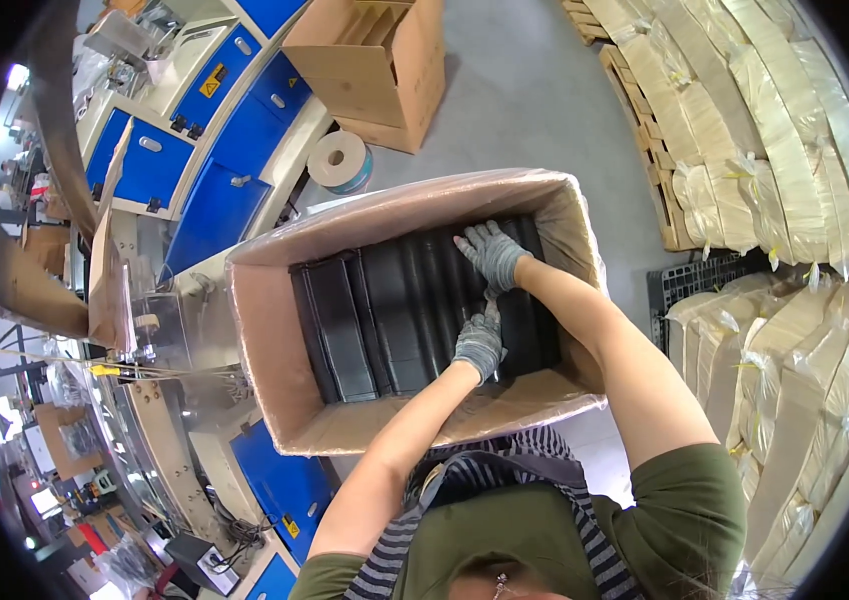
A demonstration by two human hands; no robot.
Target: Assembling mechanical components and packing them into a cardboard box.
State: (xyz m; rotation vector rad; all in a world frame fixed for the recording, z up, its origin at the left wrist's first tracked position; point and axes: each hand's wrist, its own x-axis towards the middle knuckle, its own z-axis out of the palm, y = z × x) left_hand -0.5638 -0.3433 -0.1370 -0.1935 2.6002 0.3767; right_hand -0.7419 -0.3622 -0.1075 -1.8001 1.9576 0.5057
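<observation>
Head view, looking down: a person in a green top and striped apron works both gloved hands inside a large cardboard box (275, 330) lined with clear plastic. The left hand (480, 343) lies flat, fingers together, on the row of black flat parts (395, 310) packed on edge in the box, pressing on the pieces nearest the body rather than clamping any. The right hand (492, 252) rests just beyond it, fingers spread apart over the tops of the same row near the far wall of the box; its grip closes on nothing that can be seen. The two grey gloves nearly touch. More black parts stand to the left of both hands, filling the box toward its left wall. Well beyond the hands, on the grey floor, sit a roll of tape (340, 160) and an open carton (375, 65). To the right of the hands, bagged pale bundles (775, 150) are stacked on pallets; to the left stands blue-panelled machinery (215, 190).
</observation>
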